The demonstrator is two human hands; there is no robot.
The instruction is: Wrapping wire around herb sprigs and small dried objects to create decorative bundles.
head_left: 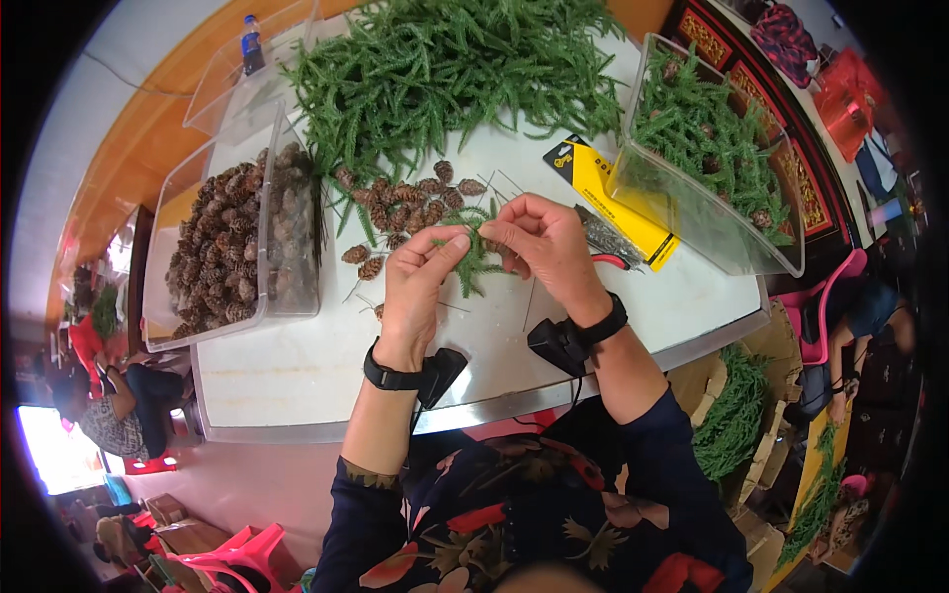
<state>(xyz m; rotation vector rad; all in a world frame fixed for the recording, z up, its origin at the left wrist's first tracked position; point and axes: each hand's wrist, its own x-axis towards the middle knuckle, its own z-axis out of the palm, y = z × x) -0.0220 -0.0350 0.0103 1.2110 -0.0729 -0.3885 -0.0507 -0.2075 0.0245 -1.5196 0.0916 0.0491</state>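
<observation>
My left hand (420, 282) and my right hand (554, 242) meet over the white table, thumbs and fingertips pinched together on a green artificial pine sprig (469, 275). The sprig's needles hang below and between my fingers; its stem where I grip it is mostly hidden. Just beyond my hands lies a loose heap of brown pine cones (405, 212), some with thin wire stems. A couple of single cones (370, 268) lie left of my left hand. By my right hand, a red tool handle (610, 261) shows, the tool itself mostly covered.
A clear plastic box (265, 237) full of pine cones stands at left. Green sprigs (455, 79) are piled at the back. Another clear box (707, 239), at right, holds sprigs with cones. A yellow package (643, 212) lies beside it. Other people (109, 410) sit farther off.
</observation>
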